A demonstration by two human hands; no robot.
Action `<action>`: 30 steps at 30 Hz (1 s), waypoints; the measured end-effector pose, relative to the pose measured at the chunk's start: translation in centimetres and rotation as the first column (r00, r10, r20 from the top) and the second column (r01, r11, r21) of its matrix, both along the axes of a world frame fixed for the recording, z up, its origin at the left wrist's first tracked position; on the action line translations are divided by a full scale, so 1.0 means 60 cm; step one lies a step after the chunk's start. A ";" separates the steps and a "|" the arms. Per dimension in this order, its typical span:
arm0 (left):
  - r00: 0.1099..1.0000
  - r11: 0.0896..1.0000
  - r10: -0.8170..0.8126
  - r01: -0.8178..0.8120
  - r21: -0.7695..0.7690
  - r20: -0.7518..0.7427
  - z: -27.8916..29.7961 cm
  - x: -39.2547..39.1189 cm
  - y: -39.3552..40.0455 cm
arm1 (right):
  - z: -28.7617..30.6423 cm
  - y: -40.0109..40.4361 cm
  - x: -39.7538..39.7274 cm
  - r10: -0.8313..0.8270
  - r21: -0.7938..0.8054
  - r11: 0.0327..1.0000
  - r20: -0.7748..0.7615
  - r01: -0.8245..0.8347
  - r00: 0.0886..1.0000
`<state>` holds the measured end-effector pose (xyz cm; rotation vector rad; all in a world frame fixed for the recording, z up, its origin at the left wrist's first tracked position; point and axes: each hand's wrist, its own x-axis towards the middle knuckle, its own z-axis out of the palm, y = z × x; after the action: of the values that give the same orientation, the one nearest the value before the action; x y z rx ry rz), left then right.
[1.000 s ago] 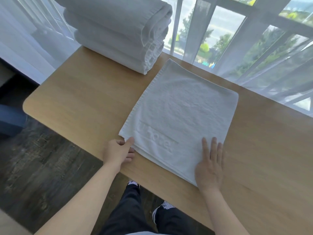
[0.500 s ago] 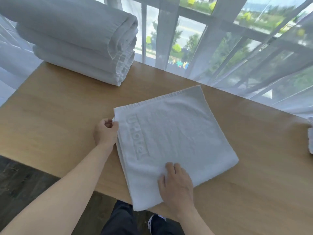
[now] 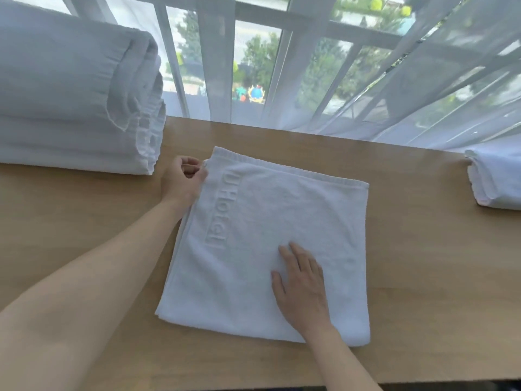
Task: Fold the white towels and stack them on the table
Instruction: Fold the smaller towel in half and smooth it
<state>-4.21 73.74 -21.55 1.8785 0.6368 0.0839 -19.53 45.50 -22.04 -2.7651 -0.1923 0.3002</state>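
- We see a folded white towel lying flat on the wooden table, about midway along it and closer to the near edge than to the far edge by the window.
- Raised lettering runs along the towel's left side.
- Our left hand is at the towel's far left corner, its fingers curled and pinching the cloth there.
- Our right hand lies flat on the near right part of the towel, fingers straight and pressing down on the top layer.
- A stack of folded towels sits at the far left of the table, just beside the left hand but apart from the towel we handle; its rolled folds face right.
- Another pile of white cloth rests at the right end of the table near the far edge, cut off by the frame and well apart from the middle towel.
- A sheer curtain hangs along the far edge of the table, with window bars and trees showing through it.
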 end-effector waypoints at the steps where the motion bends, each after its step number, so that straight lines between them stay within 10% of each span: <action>1: 1.000 1.000 -0.013 0.013 0.012 -0.007 0.001 0.006 -0.002 | 0.001 -0.003 0.002 -0.020 0.022 1.000 -0.012 0.020 1.000; 23: 0.945 0.988 0.093 -0.049 0.145 -0.315 -0.012 -0.401 -0.023 | -0.026 -0.054 0.053 0.042 -0.032 0.999 -0.039 -0.043 0.998; 30: 0.941 1.000 -0.007 0.007 -0.003 -0.339 -0.017 -0.418 -0.001 | 0.005 -0.114 -0.039 -0.501 -0.017 0.864 0.086 0.504 0.861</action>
<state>-29.30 73.66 -22.55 1.9099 0.8632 -0.2517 -21.85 38.69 -21.74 -2.7388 0.5208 0.0550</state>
